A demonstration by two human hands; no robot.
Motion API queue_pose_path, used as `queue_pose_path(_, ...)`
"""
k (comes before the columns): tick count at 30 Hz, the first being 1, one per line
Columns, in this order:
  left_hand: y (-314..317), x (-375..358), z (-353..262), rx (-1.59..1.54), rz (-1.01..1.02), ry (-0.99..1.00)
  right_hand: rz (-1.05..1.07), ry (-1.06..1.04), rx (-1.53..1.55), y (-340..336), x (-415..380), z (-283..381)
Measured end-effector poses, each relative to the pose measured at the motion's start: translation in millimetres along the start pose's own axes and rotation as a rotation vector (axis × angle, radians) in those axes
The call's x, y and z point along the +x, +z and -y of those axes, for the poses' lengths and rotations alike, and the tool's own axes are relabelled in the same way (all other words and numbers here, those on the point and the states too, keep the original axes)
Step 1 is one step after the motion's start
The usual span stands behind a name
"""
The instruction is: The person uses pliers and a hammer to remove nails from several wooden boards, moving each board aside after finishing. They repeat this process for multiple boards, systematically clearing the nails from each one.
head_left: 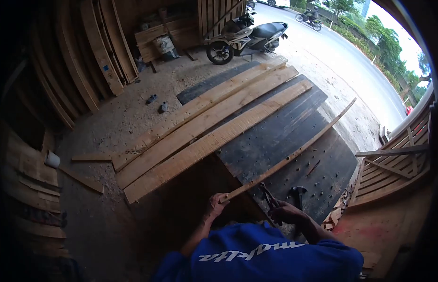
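Observation:
My left hand (216,205) is closed around the near end of a long, thin wooden strip (288,159). The strip runs out over the dark tabletop (256,145) toward the road, with a few dark spots along it. In my right hand (288,214) is a dark pair of pincers (269,195), its head close beside the strip. A hammer (299,191) lies just right of that hand. Many small dark bits are scattered over the tabletop.
Three long planks (219,136) lie side by side across the table, left of the strip. More boards (89,54) lean on the wall at left. A motorbike (247,40) is parked beyond the table, and a slatted wooden frame (393,169) stands at right.

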State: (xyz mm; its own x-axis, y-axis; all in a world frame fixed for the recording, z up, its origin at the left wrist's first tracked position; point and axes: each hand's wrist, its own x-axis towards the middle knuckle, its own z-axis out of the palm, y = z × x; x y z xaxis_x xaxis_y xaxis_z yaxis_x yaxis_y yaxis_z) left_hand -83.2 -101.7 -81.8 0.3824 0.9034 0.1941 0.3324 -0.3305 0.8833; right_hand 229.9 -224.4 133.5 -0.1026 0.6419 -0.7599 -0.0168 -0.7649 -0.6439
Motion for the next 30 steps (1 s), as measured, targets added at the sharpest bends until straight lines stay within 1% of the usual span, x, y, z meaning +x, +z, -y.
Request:
queue_pose_path(1, 4, 0, 7, -0.004, -0.029, 0.05, 0.104, -0.083, -0.232, -10, 12, 2)
queue_pose_path(2, 9, -3, 14, -0.011, -0.062, 0.089, 0.096, -0.017, -0.497, 7, -6, 48)
queue_pose_path(3, 9, -2, 12, -0.029, -0.042, 0.042, 0.132, -0.124, -0.609, 0, 8, 49)
queue_pose_path(4, 14, -2, 16, -0.049, -0.084, 0.079, 0.139, -0.354, -0.999, -9, 22, 51)
queue_pose_path(5, 17, -3, 15, -0.071, -0.119, 0.067, 0.121, -0.625, -1.55, -18, 38, 49)
queue_pose_path(6, 13, 1, 10, -0.078, -0.103, 0.087, 0.06, -0.213, -1.584, 47, -9, 124)
queue_pose_path(7, 8, 1, 1, -0.063, -0.09, 0.015, 0.004, -0.36, -1.761, 48, 0, 120)
queue_pose_path(8, 7, 0, 0, -0.059, -0.051, -0.07, -0.078, -0.574, -1.859, 42, 13, 109)
queue_pose_path(9, 3, 0, -7, 0.028, -0.074, -0.083, -0.137, -0.571, -2.135, 66, 8, 128)
queue_pose_path(10, 7, 1, 4, 0.026, -0.094, -0.078, -0.104, -0.564, -2.143, 81, 14, 141)
queue_pose_path(12, 21, -7, 6, -0.002, -0.112, -0.096, -0.059, -0.516, -2.475, 101, 20, 150)
queue_pose_path(13, 22, -5, 7, -0.033, -0.081, -0.165, -0.038, -0.514, -2.489, 110, 26, 150)
queue_pose_path(14, 19, -2, 5, -0.059, -0.054, -0.228, -0.023, -0.481, -2.605, 121, 33, 152)
queue_pose_path(15, 15, -2, -4, -0.012, -0.066, -0.242, -0.01, -0.449, -2.718, 132, 39, 153)
queue_pose_path(16, 10, -2, -11, -0.016, -0.079, -0.251, 0.003, -0.458, -2.729, 144, 43, 154)
queue_pose_path(18, 7, -1, -19, -0.014, -0.062, -0.273, 0.054, -0.377, -2.871, 166, 48, 157)
queue_pose_path(19, 7, -1, -18, -0.021, -0.084, -0.281, 0.144, -0.356, -2.891, 176, 62, 156)
queue_pose_path(21, 7, 0, -18, -0.011, -0.058, -0.254, 0.164, -0.363, -2.92, 182, 72, 150)
queue_pose_path(24, 6, -1, -19, -0.033, -0.044, -0.299, 0.181, -0.364, -2.931, 194, 73, 150)
queue_pose_path(26, 5, 0, -21, -0.013, -0.055, -0.276, 0.186, -0.358, -2.921, 204, 73, 152)
queue_pose_path(28, 8, -1, -20, 0.005, -0.058, -0.255, 0.194, -0.283, -2.935, 217, 68, 154)
queue_pose_path(29, 7, -2, -21, 0.011, -0.073, -0.252, 0.2, -0.278, -2.933, 219, 62, 153)
queue_pose_path(30, 6, -1, -21, 0.018, -0.091, -0.247, 0.151, -0.415, -2.998, 221, 55, 152)
